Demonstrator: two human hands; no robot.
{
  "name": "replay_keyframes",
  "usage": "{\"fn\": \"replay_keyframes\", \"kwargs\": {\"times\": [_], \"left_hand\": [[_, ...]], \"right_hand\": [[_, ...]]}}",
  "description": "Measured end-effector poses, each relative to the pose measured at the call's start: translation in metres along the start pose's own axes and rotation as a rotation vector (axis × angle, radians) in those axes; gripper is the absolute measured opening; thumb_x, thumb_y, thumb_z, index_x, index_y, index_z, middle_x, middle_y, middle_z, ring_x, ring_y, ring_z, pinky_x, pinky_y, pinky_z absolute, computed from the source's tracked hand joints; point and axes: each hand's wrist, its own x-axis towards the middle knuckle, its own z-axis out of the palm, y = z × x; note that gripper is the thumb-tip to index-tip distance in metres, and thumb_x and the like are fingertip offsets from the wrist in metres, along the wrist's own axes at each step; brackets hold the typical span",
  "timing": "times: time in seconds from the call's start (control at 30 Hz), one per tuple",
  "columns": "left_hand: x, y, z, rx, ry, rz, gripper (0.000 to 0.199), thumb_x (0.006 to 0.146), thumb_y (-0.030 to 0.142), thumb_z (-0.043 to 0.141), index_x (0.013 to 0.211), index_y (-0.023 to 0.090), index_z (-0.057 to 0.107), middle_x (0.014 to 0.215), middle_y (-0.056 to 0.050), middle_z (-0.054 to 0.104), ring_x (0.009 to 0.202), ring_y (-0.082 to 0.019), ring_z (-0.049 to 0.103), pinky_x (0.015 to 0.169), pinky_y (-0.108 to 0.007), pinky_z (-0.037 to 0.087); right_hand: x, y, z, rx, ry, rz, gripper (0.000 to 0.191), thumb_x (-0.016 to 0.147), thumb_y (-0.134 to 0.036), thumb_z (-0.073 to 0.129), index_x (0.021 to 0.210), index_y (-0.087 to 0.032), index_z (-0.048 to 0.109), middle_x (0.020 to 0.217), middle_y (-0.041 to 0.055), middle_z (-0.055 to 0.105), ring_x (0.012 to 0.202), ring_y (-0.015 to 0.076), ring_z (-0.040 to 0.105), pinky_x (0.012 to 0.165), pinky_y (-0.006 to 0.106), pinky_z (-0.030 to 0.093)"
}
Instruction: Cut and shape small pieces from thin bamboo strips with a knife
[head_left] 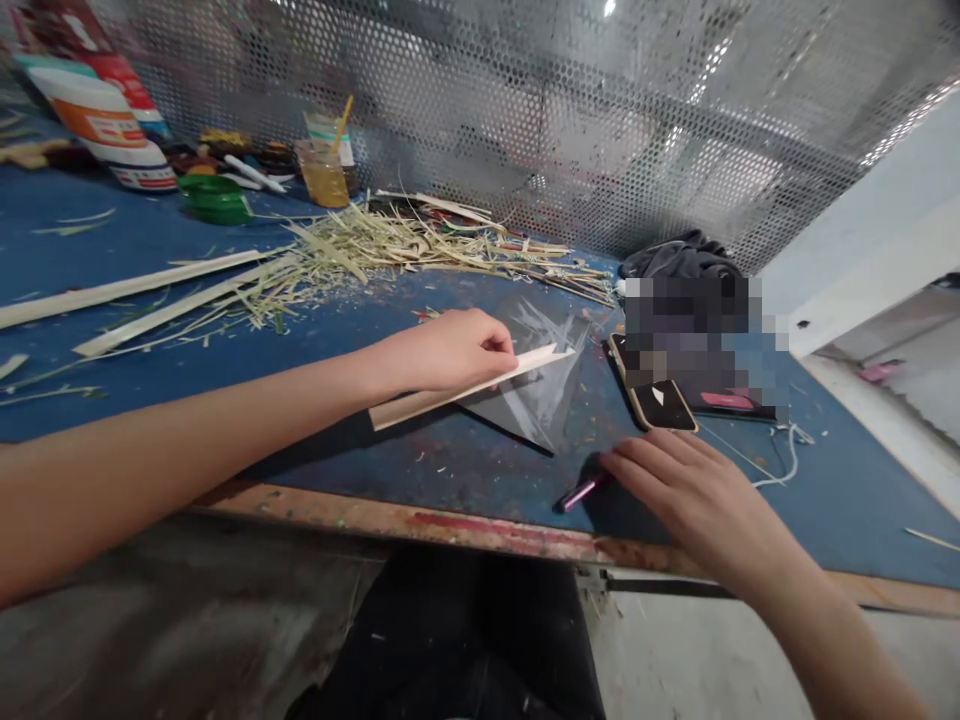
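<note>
My left hand [465, 350] is closed around a pale bamboo strip [420, 405], with thumb and finger pinched near its forked far end. The strip lies slantwise over a dark grey, scuffed flat plate [525, 415], whose corner points toward me. Near the table's front edge, my right hand [690, 490] rests low with its fingers curled over one end of a slim pink and black pen-like tool [581, 493]. The tool's other end sticks out to the left. My right thumb is hidden. Just beyond that hand is a phone [664, 400] with a white chip on it.
Across the blue table [420, 470], a heap of bamboo shavings [360, 245] lies behind my left arm, with long strips [172, 310] at left. White bottles [112, 130], a green dish [214, 198] and a jar [322, 170] stand behind. A perforated metal panel [487, 110] borders the back.
</note>
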Motion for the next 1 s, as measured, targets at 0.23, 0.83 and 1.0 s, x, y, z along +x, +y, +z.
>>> {"fn": "replay_keyframes", "kwargs": {"times": [0.23,0.83,1.0], "left_hand": [[-0.02,0.003,0.031,-0.311,-0.206,0.014,0.022,0.083,0.032,0.056,0.101,0.019,0.053,0.068,0.003,0.068,0.048,-0.011,0.057,0.046,-0.02,0.037],[-0.048,0.013,0.064,0.353,-0.032,0.408,0.01,0.083,0.015,0.054,0.083,0.021,0.047,0.053,0.006,0.057,0.042,-0.015,0.054,0.04,-0.028,0.019],[-0.043,0.017,0.066,0.332,-0.078,0.506,0.029,0.067,0.014,0.067,0.088,0.025,0.05,0.058,0.006,0.056,0.045,-0.015,0.052,0.039,-0.029,0.019]], "right_hand": [[0.008,0.018,-0.004,0.799,0.747,0.49,0.027,0.084,-0.021,0.065,0.069,-0.024,0.042,0.057,-0.006,0.053,0.046,0.0109,0.051,0.045,0.026,0.04],[0.055,0.02,0.04,1.479,0.426,0.868,0.01,0.077,-0.029,0.074,0.083,-0.026,0.066,0.092,0.0006,0.066,0.081,0.0148,0.063,0.074,0.028,0.053],[0.038,0.015,0.022,1.552,0.567,0.998,0.022,0.071,-0.025,0.078,0.065,-0.022,0.058,0.063,-0.0032,0.054,0.055,0.009,0.048,0.05,0.021,0.042]]}}
